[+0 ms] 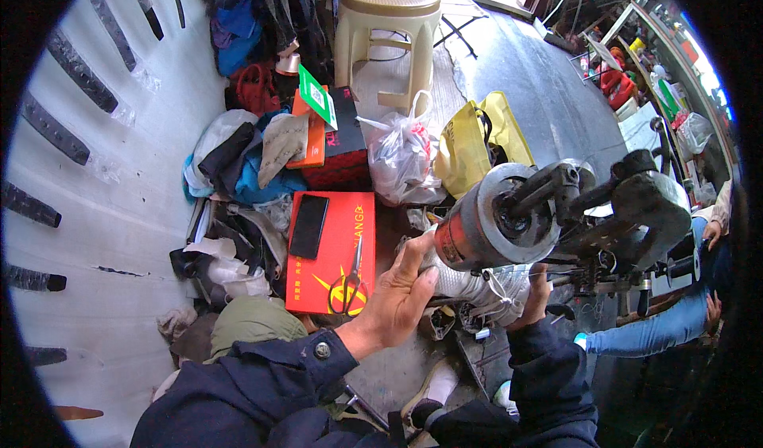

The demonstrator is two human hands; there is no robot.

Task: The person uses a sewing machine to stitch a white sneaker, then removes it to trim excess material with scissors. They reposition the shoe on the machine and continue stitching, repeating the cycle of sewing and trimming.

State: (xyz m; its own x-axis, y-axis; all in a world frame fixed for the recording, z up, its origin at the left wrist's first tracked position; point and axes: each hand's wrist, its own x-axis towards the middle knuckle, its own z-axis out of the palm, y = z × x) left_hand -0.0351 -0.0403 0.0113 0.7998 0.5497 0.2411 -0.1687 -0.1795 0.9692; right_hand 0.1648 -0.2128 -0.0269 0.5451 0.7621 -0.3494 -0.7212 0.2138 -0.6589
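Note:
A white lace-up shoe [469, 284] lies under the head of a dark metal shoe-stitching machine [520, 218]. My left hand [400, 293] grips the shoe's left end, its index finger close beside the machine's round drum. At the shoe's right end my right hand [536, 299] holds on, thumb up, with its other fingers mostly hidden. Loose laces [501, 289] hang over the shoe's front side. Parts of the shoe are covered by the machine.
Left of the machine a red box [331, 210] carries a black phone [308, 227] and scissors [347, 281]. Behind stand a white plastic bag [401, 158], a yellow bag [509, 126] and a beige stool [389, 19]. Another person's jeans-clad leg [652, 330] is at the right.

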